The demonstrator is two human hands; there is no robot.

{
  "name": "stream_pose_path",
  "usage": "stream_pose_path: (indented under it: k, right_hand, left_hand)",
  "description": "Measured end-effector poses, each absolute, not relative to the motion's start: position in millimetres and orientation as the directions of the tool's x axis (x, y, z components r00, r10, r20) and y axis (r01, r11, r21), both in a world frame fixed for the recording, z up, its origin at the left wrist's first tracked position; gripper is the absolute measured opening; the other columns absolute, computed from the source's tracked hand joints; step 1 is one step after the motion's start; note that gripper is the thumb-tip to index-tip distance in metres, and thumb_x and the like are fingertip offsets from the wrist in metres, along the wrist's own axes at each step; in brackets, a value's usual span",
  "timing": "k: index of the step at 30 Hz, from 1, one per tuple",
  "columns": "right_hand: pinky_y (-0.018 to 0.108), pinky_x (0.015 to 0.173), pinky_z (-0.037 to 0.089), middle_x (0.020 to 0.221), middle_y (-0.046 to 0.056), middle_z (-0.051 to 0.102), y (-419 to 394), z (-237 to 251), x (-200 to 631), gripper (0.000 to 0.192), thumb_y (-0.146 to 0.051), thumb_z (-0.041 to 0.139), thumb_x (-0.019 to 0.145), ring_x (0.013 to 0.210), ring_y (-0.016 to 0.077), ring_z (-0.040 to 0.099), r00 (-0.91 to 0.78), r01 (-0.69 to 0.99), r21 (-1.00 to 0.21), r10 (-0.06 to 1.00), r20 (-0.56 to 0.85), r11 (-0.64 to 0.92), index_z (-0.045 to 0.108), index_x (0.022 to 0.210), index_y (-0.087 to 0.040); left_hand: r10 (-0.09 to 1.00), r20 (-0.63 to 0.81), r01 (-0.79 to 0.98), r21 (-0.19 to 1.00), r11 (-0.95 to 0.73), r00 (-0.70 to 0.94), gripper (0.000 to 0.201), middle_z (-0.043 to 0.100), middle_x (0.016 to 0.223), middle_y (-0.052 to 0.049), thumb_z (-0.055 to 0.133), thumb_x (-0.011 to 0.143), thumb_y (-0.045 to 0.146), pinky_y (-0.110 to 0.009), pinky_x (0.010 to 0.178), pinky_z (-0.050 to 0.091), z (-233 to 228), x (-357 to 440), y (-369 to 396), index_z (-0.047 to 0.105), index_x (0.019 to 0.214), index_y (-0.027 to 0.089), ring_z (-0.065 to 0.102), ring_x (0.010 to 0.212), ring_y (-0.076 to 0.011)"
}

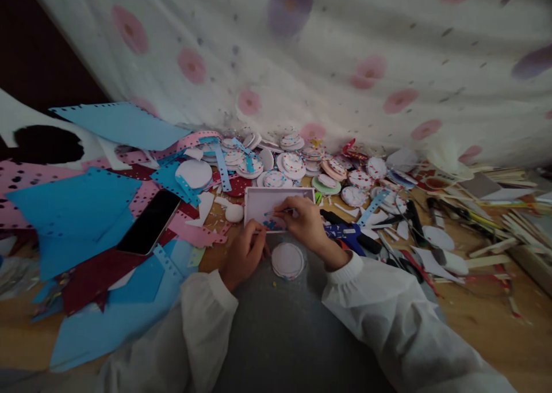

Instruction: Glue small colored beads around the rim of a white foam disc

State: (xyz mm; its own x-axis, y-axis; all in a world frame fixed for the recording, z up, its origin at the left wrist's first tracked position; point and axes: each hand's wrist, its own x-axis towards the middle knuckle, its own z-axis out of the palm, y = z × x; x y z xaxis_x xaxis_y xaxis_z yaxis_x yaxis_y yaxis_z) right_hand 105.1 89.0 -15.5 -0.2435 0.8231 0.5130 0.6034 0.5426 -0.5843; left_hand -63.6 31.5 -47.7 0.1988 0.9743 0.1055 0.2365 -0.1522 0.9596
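A shallow white box (279, 193) sits in front of me, with small blue and red pieces lying in its front part. My right hand (302, 220) reaches over the box, its fingers pinched on a thin metal tool that looks like tweezers (269, 213), the tip pointing left above the blue pieces. My left hand (245, 252) is at the box's front left corner, thumb and fingertips pressed together; what they hold, if anything, is hidden. Just in front of the box, a round white layered disc (287, 260) with small coloured bits round its edge lies on the dark grey mat (276, 329).
Many decorated discs (291, 166) are heaped behind the box. Blue sheets (81, 209), pink strips and a phone (149, 222) lie to the left. A blue glue gun (345, 235), scissors (409, 263) and wooden sticks (495, 247) crowd the right. A flowered curtain hangs behind.
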Motion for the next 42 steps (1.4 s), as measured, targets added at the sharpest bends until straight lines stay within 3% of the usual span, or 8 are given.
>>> stream_pose_path:
  k: [6,13,19,22,25,32,42]
  right_hand:
    - [0.031,0.066,0.043,0.070,0.001,0.070,89.3,-13.5,104.7,0.009,-0.016,0.070,0.075,0.069,0.0180,0.062,-0.189,0.568,-0.620,0.819,0.542,0.541,0.066,0.071,-0.022]
    - [0.032,0.067,0.050,0.075,0.002,0.071,38.2,10.0,139.3,0.005,-0.023,0.072,0.076,0.073,0.0181,0.065,0.147,0.396,-0.805,0.834,0.531,0.442,0.068,0.078,-0.022]
    - [0.030,0.064,0.053,0.072,0.001,0.070,-2.4,-15.2,159.3,0.011,-0.025,0.074,0.074,0.071,0.0170,0.068,0.358,0.228,-0.893,0.819,0.448,0.389,0.064,0.074,-0.021]
    - [0.029,0.063,0.053,0.071,0.001,0.069,-6.3,-26.8,158.7,0.012,-0.026,0.074,0.075,0.070,0.0168,0.069,0.357,0.151,-0.920,0.848,0.392,0.362,0.063,0.074,-0.021]
    - [0.029,0.062,0.054,0.070,0.000,0.068,-8.0,-27.5,156.6,0.015,-0.028,0.074,0.074,0.070,0.0174,0.069,0.332,0.084,-0.936,0.876,0.351,0.343,0.061,0.073,-0.021]
    - [0.027,0.060,0.052,0.069,0.000,0.067,-17.0,-23.0,148.7,0.013,-0.026,0.074,0.075,0.066,0.0157,0.066,0.245,-0.005,-0.948,0.919,0.308,0.319,0.062,0.073,-0.022]
    - [0.027,0.056,0.050,0.070,0.001,0.069,-17.9,-25.5,144.2,0.012,-0.026,0.073,0.076,0.065,0.0155,0.065,0.220,0.056,-0.947,0.921,0.322,0.318,0.063,0.074,-0.022]
  left_hand:
    - [0.974,0.116,0.269,0.948,-0.167,0.195,0.021,0.059,0.058,0.004,0.038,0.098,0.036,-0.024,0.053,0.042,-49.1,-64.8,31.3,0.048,0.089,0.020,0.057,0.051,-0.0126]
    - [0.969,0.160,0.254,0.945,-0.205,0.189,0.021,0.064,0.066,0.001,0.037,0.097,0.031,-0.026,0.063,0.046,-45.9,-65.6,33.8,0.052,0.105,0.018,0.060,0.060,-0.0133]
    - [0.947,0.306,0.319,0.891,-0.322,0.101,0.033,0.062,0.078,-0.001,0.042,0.096,0.027,-0.029,0.074,0.048,-42.2,-66.7,31.1,0.046,0.127,0.019,0.059,0.072,-0.0140]
    - [0.877,0.473,0.434,0.775,-0.460,0.084,0.021,0.059,0.080,-0.002,0.049,0.091,0.023,-0.030,0.075,0.045,-34.7,-67.1,25.0,0.057,0.111,0.019,0.056,0.075,-0.0154]
    - [0.804,0.553,0.487,0.652,-0.581,0.219,0.010,0.059,0.085,-0.004,0.053,0.087,0.018,-0.033,0.081,0.044,-26.4,-63.3,17.7,0.063,0.090,0.019,0.056,0.085,-0.0184]
    - [0.774,0.475,0.446,0.635,-0.630,0.418,0.016,0.058,0.097,-0.006,0.057,0.084,0.016,-0.036,0.085,0.046,-26.1,-51.0,10.4,0.063,0.099,0.020,0.057,0.093,-0.0197]
    - [0.744,0.478,0.444,0.601,-0.665,0.468,0.013,0.063,0.094,-0.006,0.057,0.086,0.016,-0.038,0.084,0.045,-32.4,-54.8,14.2,0.065,0.094,0.021,0.057,0.092,-0.0202]
